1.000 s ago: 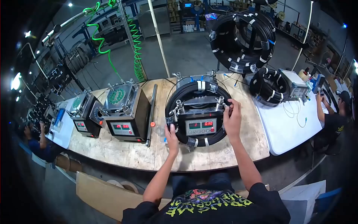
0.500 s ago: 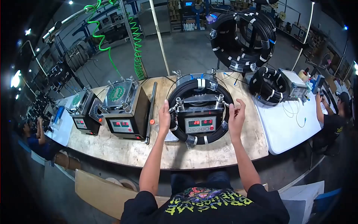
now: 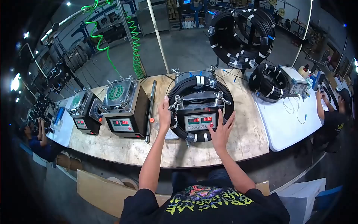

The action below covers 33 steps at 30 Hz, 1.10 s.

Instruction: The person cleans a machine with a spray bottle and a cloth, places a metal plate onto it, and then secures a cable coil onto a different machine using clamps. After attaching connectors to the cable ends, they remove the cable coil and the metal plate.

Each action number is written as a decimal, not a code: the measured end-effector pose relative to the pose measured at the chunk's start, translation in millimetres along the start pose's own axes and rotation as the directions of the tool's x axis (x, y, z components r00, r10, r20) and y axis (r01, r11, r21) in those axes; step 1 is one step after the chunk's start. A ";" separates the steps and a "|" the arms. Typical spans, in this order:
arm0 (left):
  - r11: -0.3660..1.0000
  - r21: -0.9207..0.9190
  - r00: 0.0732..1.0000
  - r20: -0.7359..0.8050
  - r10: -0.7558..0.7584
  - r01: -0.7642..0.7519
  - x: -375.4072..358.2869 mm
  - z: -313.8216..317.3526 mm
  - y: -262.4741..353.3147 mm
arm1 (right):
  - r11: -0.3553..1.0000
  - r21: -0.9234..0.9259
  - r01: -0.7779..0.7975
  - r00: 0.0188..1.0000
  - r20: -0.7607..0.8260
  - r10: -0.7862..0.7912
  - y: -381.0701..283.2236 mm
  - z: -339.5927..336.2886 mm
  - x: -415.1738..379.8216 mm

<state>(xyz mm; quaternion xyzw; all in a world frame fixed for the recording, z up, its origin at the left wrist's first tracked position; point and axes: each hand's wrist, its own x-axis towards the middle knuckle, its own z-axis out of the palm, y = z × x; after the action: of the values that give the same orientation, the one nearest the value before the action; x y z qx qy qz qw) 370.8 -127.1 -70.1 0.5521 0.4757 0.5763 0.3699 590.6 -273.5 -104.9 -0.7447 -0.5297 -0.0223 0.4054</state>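
Note:
A black machine with a digital display panel stands in front of me, its red digits reading 28 and 0.30. Around it hangs a coil of black cable with white tape bands. My left hand rests upright along the coil's left side, beside a metal clamp lever, fingers stretched and fairly close together. Over the lower right of the panel, my right hand is open with fingers spread. Its thumb is at the red button, and its other fingers reach across the coil's right side. Neither hand visibly grips anything.
Two similar machines stand left on the wooden table, with a metal bar alongside. More cable coils and a grey device sit right. Green air hoses hang behind. People work at both sides.
My right hand has moved left and down from the coil's right side onto the panel. The right-hand readout has gone from 0.0 to 0.30. My left hand stays nearly in place.

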 end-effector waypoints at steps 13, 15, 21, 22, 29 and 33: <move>0.954 0.108 0.905 -0.304 0.298 -0.278 -18.3 11.2 17.0 | 0.982 0.179 0.061 0.991 -0.131 -0.037 9.6 -7.2 10.4; 0.901 0.227 0.854 -0.300 0.425 -0.369 -27.2 6.6 13.4 | 0.966 0.250 0.064 0.979 -0.204 -0.012 13.4 -14.1 26.6; 0.740 0.460 0.840 0.020 0.543 -0.490 -35.4 -15.4 23.7 | 0.949 0.245 0.197 0.969 -0.197 -0.150 17.6 -49.5 78.6; 0.686 0.462 0.787 0.043 0.616 -0.562 -32.2 -17.1 24.7 | 0.936 0.232 0.263 0.953 -0.211 -0.215 18.2 -50.5 85.4; 0.594 0.377 0.702 0.423 0.572 -0.711 -9.6 -43.3 47.7 | 0.883 0.218 0.416 0.898 -0.254 -0.360 29.2 -46.1 108.5; 0.633 0.367 0.724 0.466 0.509 -0.682 22.8 -56.2 62.7 | 0.821 0.342 0.456 0.888 -0.239 -0.394 24.9 -48.1 145.7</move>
<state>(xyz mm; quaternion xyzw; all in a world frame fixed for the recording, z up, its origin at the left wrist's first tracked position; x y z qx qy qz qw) 318.8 -130.5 -0.2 0.8419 0.3323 0.4201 0.0653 693.5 -194.2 -19.7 -0.5076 -0.6426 -0.0654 0.5702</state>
